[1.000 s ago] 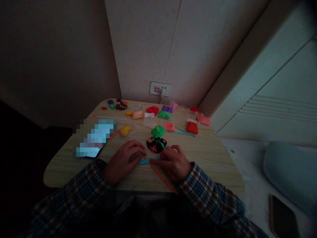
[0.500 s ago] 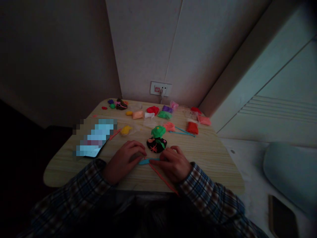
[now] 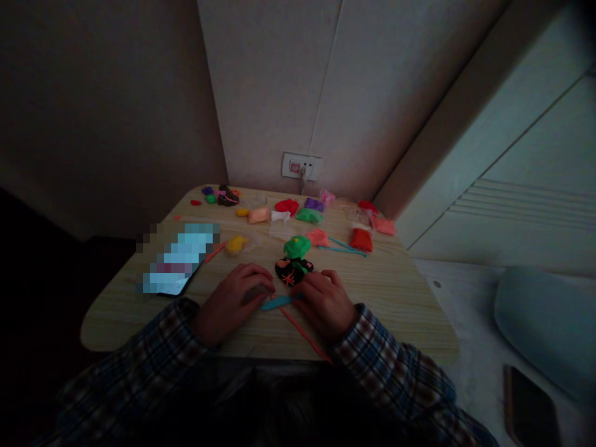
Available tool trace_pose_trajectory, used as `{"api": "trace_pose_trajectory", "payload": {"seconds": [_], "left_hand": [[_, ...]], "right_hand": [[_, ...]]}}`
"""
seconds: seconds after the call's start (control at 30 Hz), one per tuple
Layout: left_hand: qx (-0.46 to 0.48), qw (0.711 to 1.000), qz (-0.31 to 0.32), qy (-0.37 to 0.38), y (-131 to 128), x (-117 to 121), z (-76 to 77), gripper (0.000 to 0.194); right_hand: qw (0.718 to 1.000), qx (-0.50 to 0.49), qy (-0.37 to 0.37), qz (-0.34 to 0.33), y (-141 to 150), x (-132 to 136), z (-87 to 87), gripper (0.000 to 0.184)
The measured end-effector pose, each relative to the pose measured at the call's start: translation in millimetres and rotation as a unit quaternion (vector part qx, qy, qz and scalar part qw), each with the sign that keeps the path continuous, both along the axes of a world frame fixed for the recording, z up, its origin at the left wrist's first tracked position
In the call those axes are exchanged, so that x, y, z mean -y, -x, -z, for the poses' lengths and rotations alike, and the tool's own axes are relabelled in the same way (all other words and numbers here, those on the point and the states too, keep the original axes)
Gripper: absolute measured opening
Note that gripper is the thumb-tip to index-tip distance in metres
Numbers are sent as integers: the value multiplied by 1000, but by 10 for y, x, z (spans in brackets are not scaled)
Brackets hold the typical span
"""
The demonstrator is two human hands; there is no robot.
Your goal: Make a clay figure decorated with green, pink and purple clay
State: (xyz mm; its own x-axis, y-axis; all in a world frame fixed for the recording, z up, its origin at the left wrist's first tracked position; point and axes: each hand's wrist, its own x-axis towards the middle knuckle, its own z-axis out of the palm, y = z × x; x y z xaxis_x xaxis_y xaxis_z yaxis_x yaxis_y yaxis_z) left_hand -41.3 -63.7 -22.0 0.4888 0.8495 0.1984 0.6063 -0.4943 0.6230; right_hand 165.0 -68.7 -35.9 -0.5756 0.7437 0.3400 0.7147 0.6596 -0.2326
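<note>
My right hand (image 3: 325,304) is closed on a light-blue flat clay knife (image 3: 276,303), whose blade points left and lies across a thin coral clay strip (image 3: 300,330). The strip runs from between my hands down to the table's front edge. My left hand (image 3: 237,301) is curled, thumb and fingertips together at the strip's upper end, by the blade. Just beyond my hands sits a black clay piece (image 3: 294,278) with a coral branching shape and green bits on it. A green clay lump (image 3: 297,247) with a small yellow spot stands behind it.
A lit phone (image 3: 181,261) lies at the left of the wooden table (image 3: 395,310). Bagged clay, including a red packet (image 3: 362,240) and a yellow lump (image 3: 236,244), is spread across the back. Blue sticks (image 3: 344,247) lie right of centre. A wall socket (image 3: 302,166) is behind.
My right hand has shifted slightly up and left with the knife, whose blade is now tilted more across the strip. My left hand has stayed nearly still.
</note>
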Motion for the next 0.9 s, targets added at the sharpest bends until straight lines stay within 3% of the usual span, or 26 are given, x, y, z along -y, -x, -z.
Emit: {"api": "trace_pose_trajectory", "payload": {"seconds": [0.27,0.53,0.9], "left_hand": [[0,1000,4,4,-9,2,-31,14],[2,1000,5,-1,-7,-4,-16,15],[2,1000,11,0,-1,-8,-8,14]], "right_hand": [[999,-41,11,-26,-36,-2,19,9],[991,-69,-94,-60,-42,43,88,25],[995,-28,-66,-72,-99,50,63,23]]}}
